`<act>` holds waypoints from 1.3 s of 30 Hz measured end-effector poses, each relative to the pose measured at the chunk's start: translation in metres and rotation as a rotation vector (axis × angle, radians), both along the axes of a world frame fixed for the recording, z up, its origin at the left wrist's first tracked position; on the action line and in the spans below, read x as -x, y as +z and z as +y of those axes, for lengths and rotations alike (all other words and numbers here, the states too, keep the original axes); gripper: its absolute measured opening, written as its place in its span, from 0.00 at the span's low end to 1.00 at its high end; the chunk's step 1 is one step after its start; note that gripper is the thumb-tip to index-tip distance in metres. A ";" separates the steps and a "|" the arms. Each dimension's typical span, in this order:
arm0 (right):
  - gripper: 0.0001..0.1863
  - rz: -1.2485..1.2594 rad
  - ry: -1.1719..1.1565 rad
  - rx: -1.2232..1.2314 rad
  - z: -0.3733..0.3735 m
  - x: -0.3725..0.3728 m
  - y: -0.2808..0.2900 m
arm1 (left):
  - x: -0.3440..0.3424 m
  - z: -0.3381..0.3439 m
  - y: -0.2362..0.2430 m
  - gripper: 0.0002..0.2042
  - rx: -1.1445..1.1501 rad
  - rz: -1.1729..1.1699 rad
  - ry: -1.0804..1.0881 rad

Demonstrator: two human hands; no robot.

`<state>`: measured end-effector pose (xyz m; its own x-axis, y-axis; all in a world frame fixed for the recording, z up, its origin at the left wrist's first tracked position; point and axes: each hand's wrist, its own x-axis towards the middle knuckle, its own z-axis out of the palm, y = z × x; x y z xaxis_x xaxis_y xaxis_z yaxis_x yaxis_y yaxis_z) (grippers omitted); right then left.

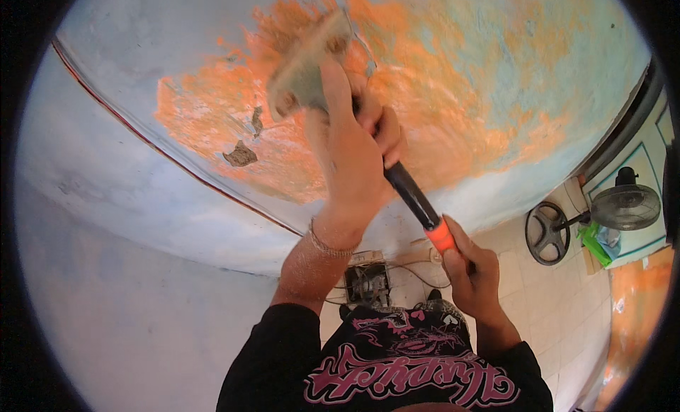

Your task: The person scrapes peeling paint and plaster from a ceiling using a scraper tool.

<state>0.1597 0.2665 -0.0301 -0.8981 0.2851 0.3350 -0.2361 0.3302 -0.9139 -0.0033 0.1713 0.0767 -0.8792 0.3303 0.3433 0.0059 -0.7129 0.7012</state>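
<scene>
My left hand point(347, 143), with a bracelet at the wrist, grips the upper end of a black pole point(411, 192), close under a blurred, pale rectangular tool head point(304, 65). My right hand point(471, 270) is closed on the orange grip point(440, 235) lower down the pole. The head is up over a light blue wall surface point(574, 51) with a broad orange patch point(439, 121) showing through. Whether the head touches the surface is unclear. Small grey chipped spots point(239, 154) lie left of the head, beside a long reddish line.
At right are a pedestal fan point(625, 206) with a dark round base, a green bag point(595, 245) and a pale panelled door. On the tiled floor point(567, 313) below, a dark boxy object point(366, 283) with cables sits beyond my feet. A pale wall point(127, 284) fills the lower left.
</scene>
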 end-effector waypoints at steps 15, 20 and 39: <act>0.22 -0.175 -0.004 0.136 0.002 0.002 0.023 | -0.001 0.008 0.026 0.21 0.016 0.077 0.104; 0.21 -0.079 -0.035 0.140 0.002 0.006 0.017 | 0.001 0.009 0.025 0.21 0.030 0.108 0.057; 0.21 -0.045 -0.032 0.090 0.007 0.005 0.020 | -0.001 0.011 0.029 0.20 -0.016 0.119 0.050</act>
